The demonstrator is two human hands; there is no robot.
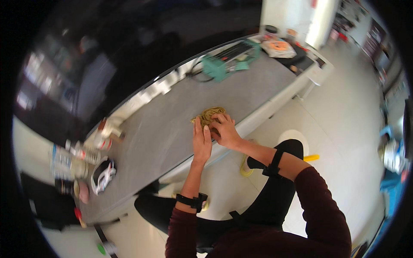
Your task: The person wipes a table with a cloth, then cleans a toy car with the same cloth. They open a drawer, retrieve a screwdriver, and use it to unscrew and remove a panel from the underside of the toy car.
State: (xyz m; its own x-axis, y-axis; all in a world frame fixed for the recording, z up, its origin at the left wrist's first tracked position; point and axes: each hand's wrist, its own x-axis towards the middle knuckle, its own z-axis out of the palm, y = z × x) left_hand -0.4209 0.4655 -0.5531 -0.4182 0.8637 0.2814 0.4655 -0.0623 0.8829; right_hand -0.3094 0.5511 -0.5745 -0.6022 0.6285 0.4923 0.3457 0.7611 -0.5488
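Note:
A loose tan bundle of strands [209, 113], perhaps yarn or cord, lies near the front edge of the grey table top [161, 129]. My left hand [202, 142] rests against its near left side, thumb and fingers extended around part of it. From the right, my right hand [225, 131] bends its fingers onto the same bundle, close to the left thumb. Both hands hide much of its near side. A black strap with a small black box sits on each forearm.
Toward the far right stands a teal-green rack-like object [216, 68] with a black cable, near an orange-and-white packet [279, 48]. At the left are plastic bottles [87, 154], a white-and-black object [103, 175] and a red-handled tool [79, 215]. A round pale stool seat [295, 137] shows beside my knee.

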